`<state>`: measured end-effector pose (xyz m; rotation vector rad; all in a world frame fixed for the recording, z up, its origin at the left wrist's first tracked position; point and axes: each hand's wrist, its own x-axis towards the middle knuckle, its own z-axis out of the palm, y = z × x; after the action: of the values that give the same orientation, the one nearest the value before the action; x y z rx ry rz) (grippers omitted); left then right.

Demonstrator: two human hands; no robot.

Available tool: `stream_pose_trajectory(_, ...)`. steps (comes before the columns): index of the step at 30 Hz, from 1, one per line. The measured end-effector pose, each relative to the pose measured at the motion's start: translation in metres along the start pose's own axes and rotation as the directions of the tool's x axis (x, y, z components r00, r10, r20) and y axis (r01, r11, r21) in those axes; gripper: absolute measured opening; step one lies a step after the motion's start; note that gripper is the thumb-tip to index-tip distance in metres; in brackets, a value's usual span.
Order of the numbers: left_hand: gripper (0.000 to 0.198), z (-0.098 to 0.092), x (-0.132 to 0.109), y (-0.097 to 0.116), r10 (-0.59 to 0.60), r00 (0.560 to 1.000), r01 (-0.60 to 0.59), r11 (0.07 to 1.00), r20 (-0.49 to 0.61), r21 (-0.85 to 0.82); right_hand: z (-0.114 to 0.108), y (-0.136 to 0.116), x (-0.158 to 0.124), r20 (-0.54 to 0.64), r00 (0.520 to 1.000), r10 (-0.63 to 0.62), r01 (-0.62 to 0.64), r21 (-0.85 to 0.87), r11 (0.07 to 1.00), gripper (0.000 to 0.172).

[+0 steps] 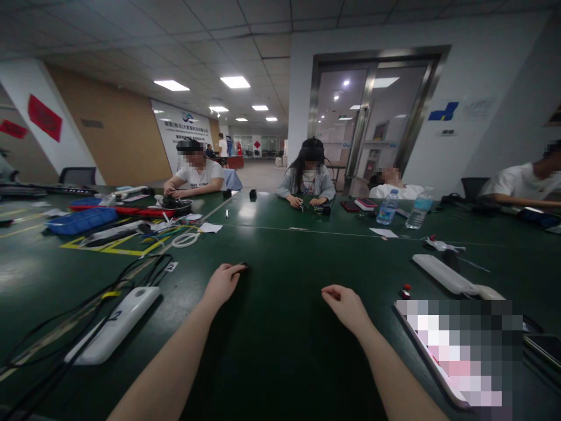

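My left hand (224, 282) is over the green table (280, 362), left of centre, its fingers pressed together around a small black object (244, 265) at the fingertips. The object is mostly hidden and too small to name. My right hand (344, 303) rests at the table right of centre, with fingers curled and thumb close to them; nothing shows clearly between the fingertips. The two hands are apart, with bare tabletop between them.
A white power strip (116, 327) with black cables lies at the left. At the right are a pixelated tablet-like device (432, 362), another white strip (445, 275) and two bottles (387, 207). A blue tray (82, 221) stands farther left. People sit across the table.
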<state>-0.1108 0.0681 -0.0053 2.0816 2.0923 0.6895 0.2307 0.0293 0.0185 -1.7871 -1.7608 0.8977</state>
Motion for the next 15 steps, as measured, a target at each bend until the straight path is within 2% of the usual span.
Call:
stream_pose_trajectory(1,0.036,-0.003,0.003,-0.012,-0.140,0.988,0.143,0.989,-0.064,0.039,-0.002,0.001,0.000,-0.025,0.999,0.023,-0.023,0.000,1.000,0.028)
stream_pose_trajectory(2,0.037,-0.006,0.005,-0.023,-0.274,0.954,0.282,0.958,-0.124,0.057,-0.004,0.001,0.001,-0.048,0.998,0.044,-0.044,0.001,0.999,0.029)
stream_pose_trajectory(4,0.038,-0.009,0.006,-0.039,-0.414,0.883,0.437,0.897,-0.219,0.063,-0.006,0.003,0.002,-0.077,0.994,0.078,-0.077,0.009,0.997,0.029)
stream_pose_trajectory(6,0.038,-0.010,0.006,-0.047,-0.447,0.853,0.479,0.876,-0.270,0.064,-0.007,0.004,0.003,-0.084,0.992,0.091,-0.090,0.012,0.996,0.030)
stream_pose_trajectory(10,0.038,-0.007,0.006,-0.047,-0.471,0.834,0.503,0.863,-0.286,0.044,-0.007,0.004,0.003,-0.056,0.995,0.087,-0.088,-0.004,0.996,0.030)
stream_pose_trajectory(15,0.037,-0.008,0.006,-0.046,-0.470,0.843,0.494,0.869,-0.263,0.030,-0.005,0.007,0.005,-0.056,0.995,0.084,-0.085,-0.005,0.996,0.029)
